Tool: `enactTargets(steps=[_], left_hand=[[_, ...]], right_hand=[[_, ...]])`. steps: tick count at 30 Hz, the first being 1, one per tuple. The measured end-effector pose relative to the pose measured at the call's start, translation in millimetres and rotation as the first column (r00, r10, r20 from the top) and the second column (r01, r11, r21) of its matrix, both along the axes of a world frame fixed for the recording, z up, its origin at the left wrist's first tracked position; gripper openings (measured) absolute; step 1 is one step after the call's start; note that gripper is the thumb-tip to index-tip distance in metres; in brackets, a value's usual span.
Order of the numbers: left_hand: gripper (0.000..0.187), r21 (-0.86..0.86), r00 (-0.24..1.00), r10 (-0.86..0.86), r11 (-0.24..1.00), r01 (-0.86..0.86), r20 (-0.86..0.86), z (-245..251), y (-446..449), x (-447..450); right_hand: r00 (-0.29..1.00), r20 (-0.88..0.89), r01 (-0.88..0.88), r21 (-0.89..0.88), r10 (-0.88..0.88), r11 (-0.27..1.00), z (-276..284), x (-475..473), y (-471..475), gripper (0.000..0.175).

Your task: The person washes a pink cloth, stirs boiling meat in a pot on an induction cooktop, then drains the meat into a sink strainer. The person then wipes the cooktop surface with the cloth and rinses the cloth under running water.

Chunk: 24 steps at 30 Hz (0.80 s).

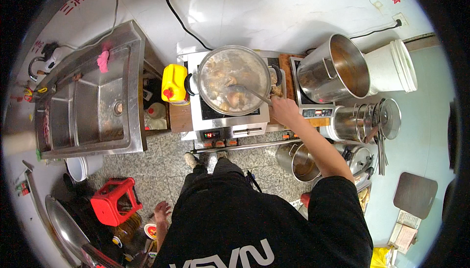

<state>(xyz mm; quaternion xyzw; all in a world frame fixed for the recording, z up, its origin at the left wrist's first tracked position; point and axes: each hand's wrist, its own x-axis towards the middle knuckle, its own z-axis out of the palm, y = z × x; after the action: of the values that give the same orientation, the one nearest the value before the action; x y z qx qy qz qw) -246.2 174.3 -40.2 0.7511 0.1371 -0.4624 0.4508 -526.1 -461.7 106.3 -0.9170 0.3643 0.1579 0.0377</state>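
Observation:
My right hand (pixel 283 110) grips the handle of a metal ladle (pixel 240 88) at the right rim of a wide steel pot (pixel 201 100) with black side handles. The ladle's head lies in foamy liquid among pale pieces of food (pixel 234 100), perhaps meat; steam blurs them. The pot stands on an electric cooker (pixel 230 124) with a lit red display. Low at my left side, away from the cooker, hangs my left hand (pixel 162 211), its fingers apart and nothing in it.
A yellow jug (pixel 174 82) stands left of the pot. Farther left is a steel sink (pixel 135 121) with a pink cloth (pixel 103 61). Right are a tall stockpot (pixel 315 78) and stacked pots (pixel 345 123). A red plastic stool (pixel 106 205) and a floor pot (pixel 288 157) flank me.

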Motion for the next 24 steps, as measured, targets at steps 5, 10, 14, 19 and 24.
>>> enactTargets(steps=[5,10,14,19,24], left_hand=[[0.03,-0.074,0.999,-0.054,0.996,0.053,-0.007,-7,5,9],[0.03,-0.021,0.999,-0.029,0.999,0.028,-0.041,-6,6,17],[0.031,-0.02,0.999,-0.013,1.0,0.012,-0.044,-17,12,11],[0.03,-0.044,0.879,-0.395,0.906,0.421,0.266,-36,32,-2],[0.028,-0.119,0.999,-0.025,0.993,0.019,-0.047,-20,35,-6]], right_hand=[[0.999,-0.014,0.048,0.074,-0.047,0.996,-21,25,-6,0.019],[0.992,-0.118,0.054,0.117,-0.04,0.992,-5,34,-7,0.017],[0.982,-0.186,0.009,0.197,0.028,0.98,5,27,-13,0.02],[0.955,-0.296,0.076,0.291,0.014,0.954,-21,50,-26,0.024],[0.903,-0.416,0.36,0.599,-0.105,0.715,-33,63,-58,0.013]])
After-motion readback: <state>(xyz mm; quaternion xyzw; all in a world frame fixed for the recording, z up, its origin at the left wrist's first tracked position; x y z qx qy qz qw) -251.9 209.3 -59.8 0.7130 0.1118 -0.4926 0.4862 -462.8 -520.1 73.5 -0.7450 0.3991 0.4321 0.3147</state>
